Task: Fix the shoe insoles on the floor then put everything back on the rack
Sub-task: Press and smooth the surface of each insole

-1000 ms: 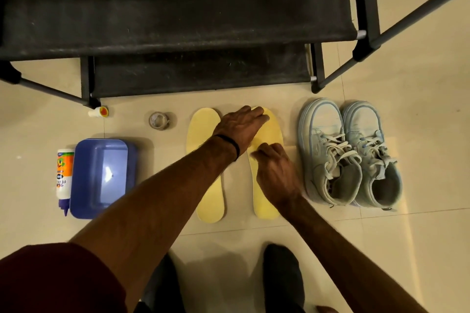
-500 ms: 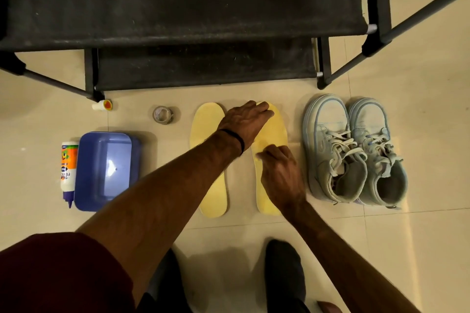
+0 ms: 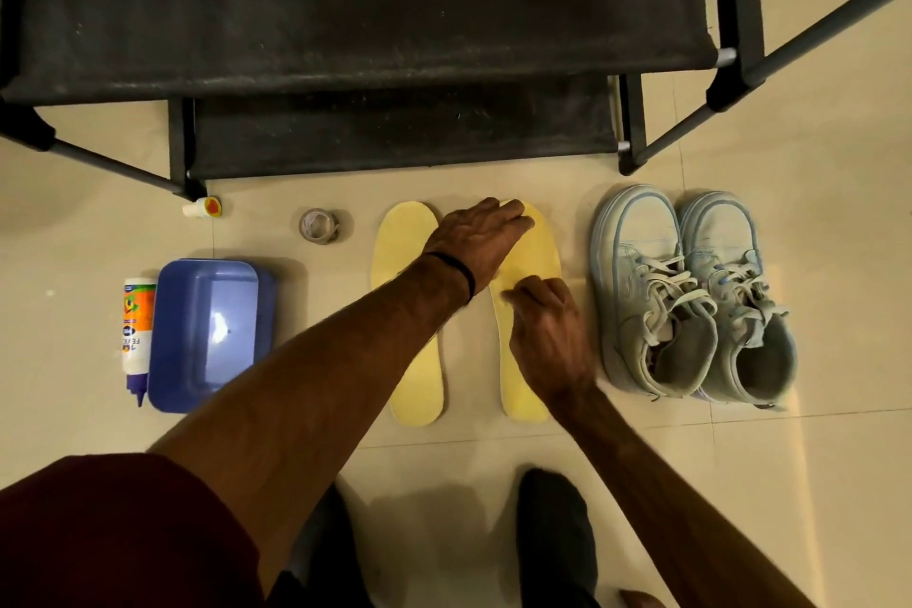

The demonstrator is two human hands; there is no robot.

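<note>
On right insole point(image 3: 535, 257), left hand point(image 3: 481, 237) flat, right hand point(image 3: 548, 336) curled, blurred

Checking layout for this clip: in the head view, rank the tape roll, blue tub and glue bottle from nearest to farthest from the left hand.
From the left hand, which rests on the right insole's toe:
1. Tape roll, just to its left.
2. Blue tub, farther left and nearer the person.
3. Glue bottle, against the tub's far left side.
</note>
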